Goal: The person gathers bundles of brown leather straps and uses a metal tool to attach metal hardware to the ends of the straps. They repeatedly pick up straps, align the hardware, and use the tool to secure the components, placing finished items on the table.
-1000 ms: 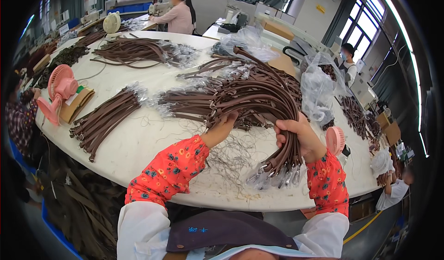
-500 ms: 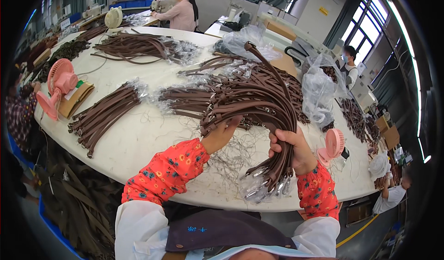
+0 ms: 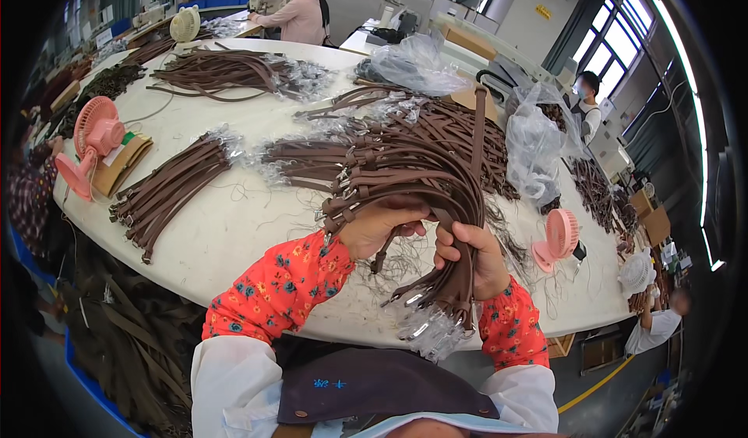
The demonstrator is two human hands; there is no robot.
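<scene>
Below the frame's centre, the right hand [image 3: 477,255] clamps probably bendy straps [image 3: 448,182], best held mid-bunch, the left hand [image 3: 374,229] curled beneath, grip unclear.

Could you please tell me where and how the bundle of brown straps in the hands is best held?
Probably at the bundle's narrow neck, above its plastic-covered ends, coming from the right, as the right hand does: the straps gather there, but fan out over the left hand.
</scene>
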